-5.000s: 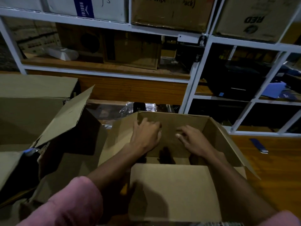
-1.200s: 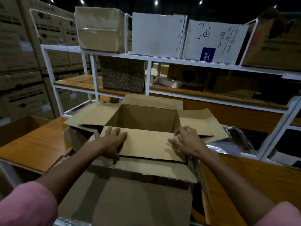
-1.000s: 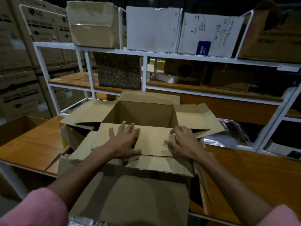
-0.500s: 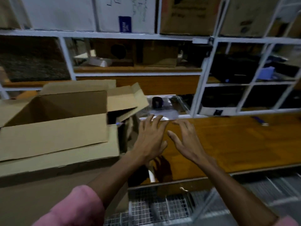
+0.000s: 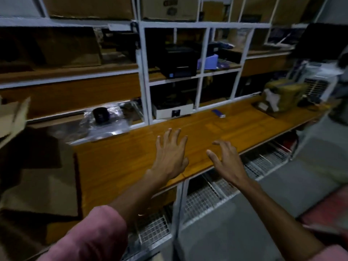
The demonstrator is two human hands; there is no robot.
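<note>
Both hands empty: left hand [image 5: 170, 157] with fingers spread straight, right hand [image 5: 225, 161] loosely curled, both above the bench [image 5: 116, 162] near its front edge. Nearest thing, plastic-wrapped black item [image 5: 102, 117], lies at the back edge, left of them, untouched.

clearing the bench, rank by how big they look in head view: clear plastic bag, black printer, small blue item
1. clear plastic bag: largest in view, but nearer the camera
2. black printer: slightly smaller here; it sits farther back, so true order is unsure
3. small blue item: clearly smallest
</note>
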